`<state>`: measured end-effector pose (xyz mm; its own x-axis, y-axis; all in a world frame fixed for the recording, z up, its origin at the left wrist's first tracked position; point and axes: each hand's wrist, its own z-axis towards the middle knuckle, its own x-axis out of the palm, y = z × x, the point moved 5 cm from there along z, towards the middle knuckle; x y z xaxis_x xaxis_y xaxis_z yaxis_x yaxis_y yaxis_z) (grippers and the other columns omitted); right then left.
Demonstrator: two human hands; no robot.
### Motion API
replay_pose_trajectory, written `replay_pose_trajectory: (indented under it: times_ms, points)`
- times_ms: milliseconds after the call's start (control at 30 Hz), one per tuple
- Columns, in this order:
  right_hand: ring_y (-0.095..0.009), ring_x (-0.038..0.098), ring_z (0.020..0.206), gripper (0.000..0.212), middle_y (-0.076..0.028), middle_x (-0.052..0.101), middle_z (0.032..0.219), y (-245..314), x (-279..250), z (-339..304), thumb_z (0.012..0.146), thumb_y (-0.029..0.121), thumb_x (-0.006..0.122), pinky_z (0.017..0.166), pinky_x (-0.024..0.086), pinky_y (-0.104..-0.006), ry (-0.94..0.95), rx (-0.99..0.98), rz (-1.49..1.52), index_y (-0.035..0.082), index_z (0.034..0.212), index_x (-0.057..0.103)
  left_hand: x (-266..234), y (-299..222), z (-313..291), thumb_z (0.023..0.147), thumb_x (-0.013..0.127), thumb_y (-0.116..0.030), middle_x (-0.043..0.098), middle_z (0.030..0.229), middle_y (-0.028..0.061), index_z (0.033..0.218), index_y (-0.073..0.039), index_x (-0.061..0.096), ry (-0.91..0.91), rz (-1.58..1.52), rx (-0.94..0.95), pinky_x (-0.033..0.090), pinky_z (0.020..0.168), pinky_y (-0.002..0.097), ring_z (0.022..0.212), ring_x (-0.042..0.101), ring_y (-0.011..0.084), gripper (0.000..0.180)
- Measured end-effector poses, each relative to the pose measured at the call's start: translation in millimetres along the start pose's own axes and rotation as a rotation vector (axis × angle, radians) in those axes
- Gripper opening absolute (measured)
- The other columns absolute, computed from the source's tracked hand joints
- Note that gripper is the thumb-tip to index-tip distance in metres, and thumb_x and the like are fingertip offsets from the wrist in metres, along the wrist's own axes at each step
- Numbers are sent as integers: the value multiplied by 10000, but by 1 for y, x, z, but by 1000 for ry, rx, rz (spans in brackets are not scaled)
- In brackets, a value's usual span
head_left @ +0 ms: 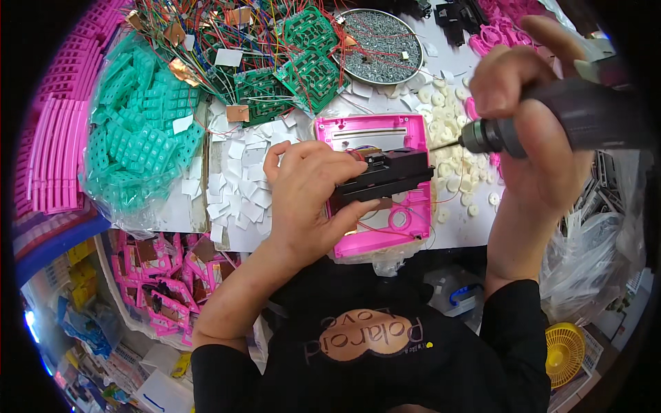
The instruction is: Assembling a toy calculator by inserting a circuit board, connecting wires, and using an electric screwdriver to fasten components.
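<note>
My left hand [306, 189] grips a black plastic mechanism [392, 172] between thumb and fingers, over an open pink plastic casing [413, 230]. Thin wires run from the casing and out past its right side. In my right hand [537, 165] is a dark electric screwdriver [578, 113], held level and aimed left. Its thin bit ends near the upper right end of the mechanism; whether they touch, I cannot tell. The casing lies at the table's near edge, and my left fingers partly cover its left side.
Green circuit boards [313, 79] with tangled wires lie behind, beside a round tray of screws [375, 45]. White paper squares [241, 196] and teal button pads [141, 131] cover the left; cream round pieces [447, 124] lie right. A bin below left holds pink assemblies [165, 303].
</note>
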<state>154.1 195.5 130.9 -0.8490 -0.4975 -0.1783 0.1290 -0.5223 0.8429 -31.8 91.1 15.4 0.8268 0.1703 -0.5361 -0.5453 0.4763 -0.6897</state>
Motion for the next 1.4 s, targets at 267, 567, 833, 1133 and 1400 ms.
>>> replay_pose_trajectory:
  times_ms: [267,567,833,1133,1400]
  points:
    - [-145,481,670,445,-10,513,769,-14,38,3,956,212,669,648,380,-328,50,127,334,97,1351,500,8,4,-2,687,891,-279,675,1027,1,1094,-151,679,-12,-43,-18,278,1014,471,1028,596,250,477]
    - [-143,479,593,448,1,505,698,-28,46,-21,921,182,747,591,383,-326,-70,155,275,103,1273,483,10,2,0,689,892,-282,677,1007,-8,1087,-155,675,-42,-39,-17,271,1025,475,1014,603,240,470]
    - [-146,489,569,402,-9,521,654,-28,44,-23,924,170,754,559,397,-327,-38,82,207,79,1226,504,8,-3,1,689,907,-222,687,1027,19,1092,-106,688,-35,-19,35,344,938,443,980,594,278,473]
    - [-149,493,558,381,-25,540,649,-32,49,-23,919,150,760,544,408,-325,22,68,160,69,1196,511,11,-2,-3,686,902,-229,682,1026,19,1098,-115,684,-59,2,32,313,984,464,993,595,282,480]
    - [-139,455,606,343,10,488,695,-26,44,-28,948,201,715,590,378,-336,-99,69,295,99,1203,511,13,-6,6,676,895,-224,690,995,16,1094,-126,683,-18,46,59,267,1052,475,992,607,269,479]
